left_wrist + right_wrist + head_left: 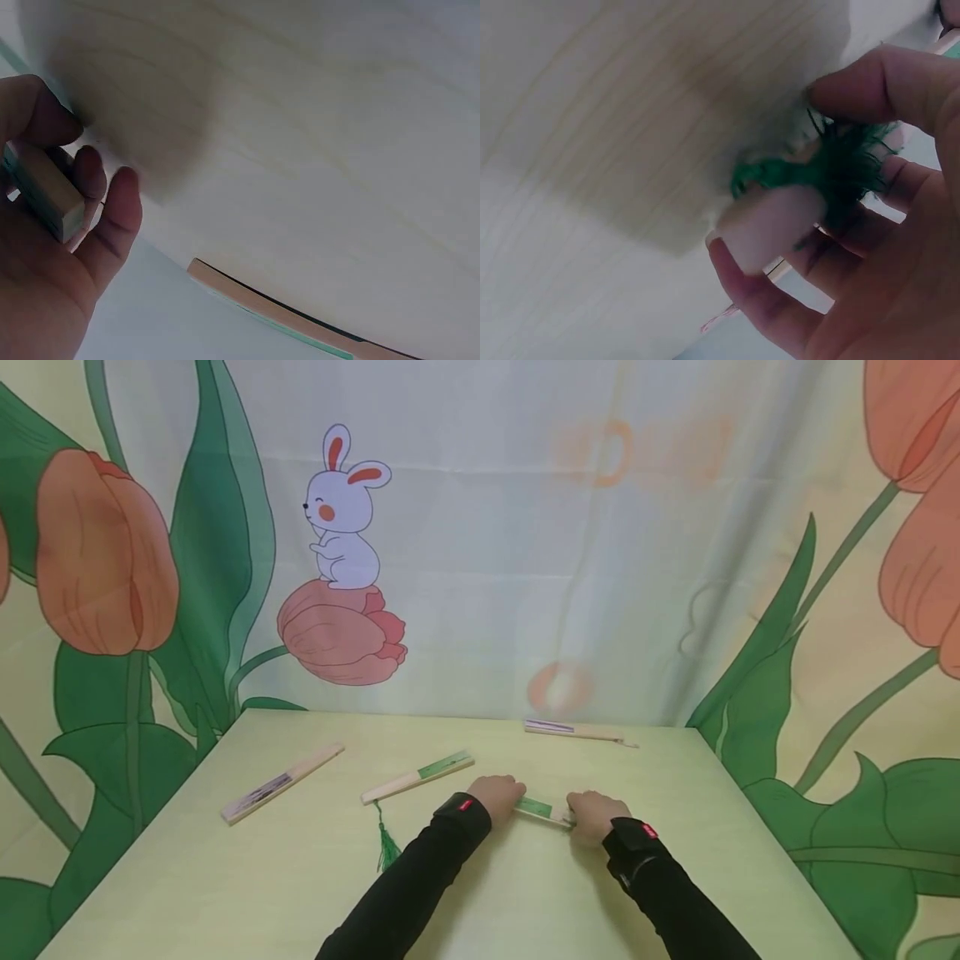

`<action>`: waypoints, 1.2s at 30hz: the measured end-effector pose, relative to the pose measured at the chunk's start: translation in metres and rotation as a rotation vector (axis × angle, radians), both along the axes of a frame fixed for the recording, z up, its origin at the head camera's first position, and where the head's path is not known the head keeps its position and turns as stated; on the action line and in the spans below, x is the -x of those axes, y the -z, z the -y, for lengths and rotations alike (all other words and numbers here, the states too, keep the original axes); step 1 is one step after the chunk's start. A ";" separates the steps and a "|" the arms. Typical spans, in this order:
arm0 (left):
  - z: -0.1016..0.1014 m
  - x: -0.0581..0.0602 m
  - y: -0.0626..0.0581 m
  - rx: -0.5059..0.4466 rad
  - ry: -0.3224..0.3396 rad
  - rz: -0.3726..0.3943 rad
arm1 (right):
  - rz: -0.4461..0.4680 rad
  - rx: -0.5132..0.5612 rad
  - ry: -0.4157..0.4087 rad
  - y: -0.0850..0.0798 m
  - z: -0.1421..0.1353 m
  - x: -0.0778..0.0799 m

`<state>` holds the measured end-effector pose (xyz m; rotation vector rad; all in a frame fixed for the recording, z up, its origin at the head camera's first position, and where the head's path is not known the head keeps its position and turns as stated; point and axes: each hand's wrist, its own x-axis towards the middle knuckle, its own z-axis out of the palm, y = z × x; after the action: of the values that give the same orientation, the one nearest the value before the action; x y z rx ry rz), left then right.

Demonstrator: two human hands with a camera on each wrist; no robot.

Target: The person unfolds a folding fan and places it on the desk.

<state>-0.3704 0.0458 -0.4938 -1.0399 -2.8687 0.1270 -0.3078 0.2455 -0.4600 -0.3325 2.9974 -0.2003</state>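
Note:
Both hands hold one folded fan (pixel 535 807) with a green printed panel, near the middle of the table. My left hand (pixel 497 797) grips its left end; the left wrist view shows the squared wooden tip (pixel 64 199) between thumb and curled fingers. At the other end my right hand (pixel 595 814) has its fingers and thumb around the pale rounded end (pixel 772 225). A green tassel (pixel 844 169) lies bunched against that end, under the right thumb. Left of my left hand, a second green-panelled folded fan (pixel 420 777) lies with its green tassel (pixel 387 847) trailing toward me.
A folded fan with a dark printed panel (pixel 258 793) lies at the table's left. Near the back edge rests another folded fan (pixel 573 730) with a purple-toned panel and a pale tassel. Behind the pale table (pixel 300 902) hangs a printed curtain (pixel 480 568).

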 end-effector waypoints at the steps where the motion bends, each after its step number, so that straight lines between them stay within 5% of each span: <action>1: 0.002 0.001 0.001 -0.009 0.007 -0.006 | 0.007 0.016 0.002 -0.002 0.001 -0.002; 13: 0.025 -0.006 -0.010 -0.148 0.013 0.050 | 0.060 0.183 -0.027 -0.006 0.011 -0.017; 20: 0.045 -0.014 -0.006 -0.246 0.033 0.049 | 0.242 0.533 -0.084 -0.014 0.020 -0.037; 29: 0.081 -0.022 -0.019 -0.398 0.059 0.076 | 0.464 0.851 -0.090 -0.025 0.043 -0.050; 36: 0.101 -0.033 -0.031 -0.636 -0.031 0.110 | 0.535 1.026 -0.090 -0.023 0.068 -0.050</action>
<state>-0.3371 -0.0554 -0.4629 -0.8790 -2.6969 -0.8043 -0.2574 0.1779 -0.4369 -0.3982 2.1131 -1.5263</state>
